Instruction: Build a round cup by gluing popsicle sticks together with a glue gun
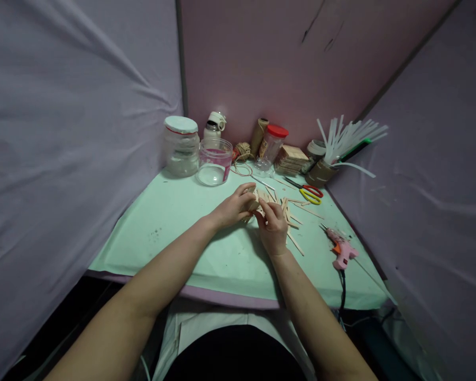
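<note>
**Wooden piece [255, 202] caught between left hand [235, 207] and right hand [273, 223]**

The wooden piece sits right between the two sets of fingers, low over the worktop [218, 264] (its underside is hidden, so whether it rests there I cannot tell). An uneven squeeze from the two sides could twist it or, if its parts are joined, work them loose. A sideways sweep of the right fingers could scatter the sticks [295, 244], which lie heaped just beyond and to the right of them. Snagging the cord [344, 288], well right of the fingers and nearer the body, could drag the glue gun [344, 250].

The left fingers are curled part-way, wrapped about the piece from its left. The right thumb and fingertips are drawn nearly together, seeming to pinch its right side, though the exact contact is too small to make out. Farther off, beyond the right fingers, lie the scissors [301, 185].
</note>
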Motion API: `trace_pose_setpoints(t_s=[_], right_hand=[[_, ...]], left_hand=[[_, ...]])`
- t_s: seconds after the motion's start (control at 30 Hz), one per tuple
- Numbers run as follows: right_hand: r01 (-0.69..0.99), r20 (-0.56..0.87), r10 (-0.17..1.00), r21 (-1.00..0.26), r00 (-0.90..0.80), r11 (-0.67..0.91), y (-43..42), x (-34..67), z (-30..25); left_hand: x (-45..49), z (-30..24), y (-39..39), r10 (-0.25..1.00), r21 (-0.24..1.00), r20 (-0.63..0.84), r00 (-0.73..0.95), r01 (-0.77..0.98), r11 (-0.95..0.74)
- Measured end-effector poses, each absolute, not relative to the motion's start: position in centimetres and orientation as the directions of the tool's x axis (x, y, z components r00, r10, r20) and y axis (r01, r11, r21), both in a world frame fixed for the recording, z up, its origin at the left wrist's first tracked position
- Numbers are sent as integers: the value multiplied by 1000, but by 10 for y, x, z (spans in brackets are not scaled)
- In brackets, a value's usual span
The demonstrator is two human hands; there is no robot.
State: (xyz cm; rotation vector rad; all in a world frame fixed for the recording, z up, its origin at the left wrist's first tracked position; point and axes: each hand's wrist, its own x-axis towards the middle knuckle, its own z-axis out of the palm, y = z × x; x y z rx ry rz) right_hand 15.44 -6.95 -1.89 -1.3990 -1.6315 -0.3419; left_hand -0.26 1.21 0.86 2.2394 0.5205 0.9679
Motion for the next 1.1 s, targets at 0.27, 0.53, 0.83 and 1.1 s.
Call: trace_pose_setpoints(t_s=[0.27, 0.53, 0.83, 1.1], right_hand=[[816, 716, 690, -458, 105, 352, -69, 156, -23], [344, 453, 812, -878, 368, 333, -68, 162, -20], [-125, 59, 978, -988, 201, 86, -67, 159, -19], [-146, -12, 970, -989, 242, 24, -70, 156, -17]], left_hand=[[-1, 3, 13, 591, 698, 509, 626, 100, -709], [-8, 15, 19, 770, 895, 391, 504, -14, -445], [-10, 20, 13, 810, 991, 126, 572, -105, -80], [-7, 16, 13, 837, 986, 148, 527, -14, -166]])
